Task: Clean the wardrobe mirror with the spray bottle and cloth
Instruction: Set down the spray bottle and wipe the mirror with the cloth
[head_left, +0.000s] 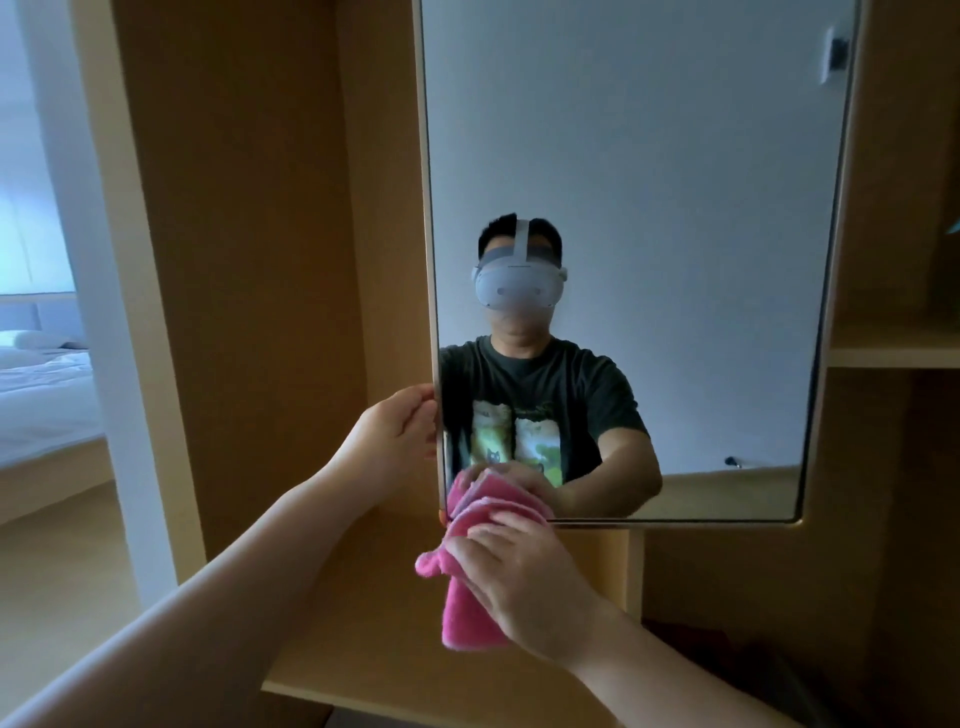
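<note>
**Cloth at the mirror's lower left corner**

The mirror (649, 156) is a tall framed panel set upright in the wooden wardrobe (249, 260). The pink cloth (462, 618) is bunched against its bottom left corner. The upper folds touch the glass and frame there, and a loose tail hangs below the mirror's lower edge. The right hand (530, 582) holds the cloth, its fingers curled over the bundle and pushing it toward the glass. The left hand (400, 431) grips the mirror's left edge a little higher up, thumb on the near side and fingers wrapped round the frame, apparently to steady the panel. The spray bottle is not in view.

To the right of the mirror a wardrobe shelf (893, 351) juts out. Far to the left, through an opening, part of a bed (41, 395) shows.

The wipe looks to be at the very edge of the glass, and that brings the likeliest faults.
- **Missed corner:** the cloth is thick and folded, so it may ride over the frame and skip the corner.
- **Fresh marks:** the left hand's fingers sit right at the glass edge and could leave marks on the glass.
- **Panel shift:** if the panel swings, a firm push from the right hand against a slack left grip could shift it.
- **Streaks:** I cannot tell whether the glass is wet, and a dry pass could streak.
</note>
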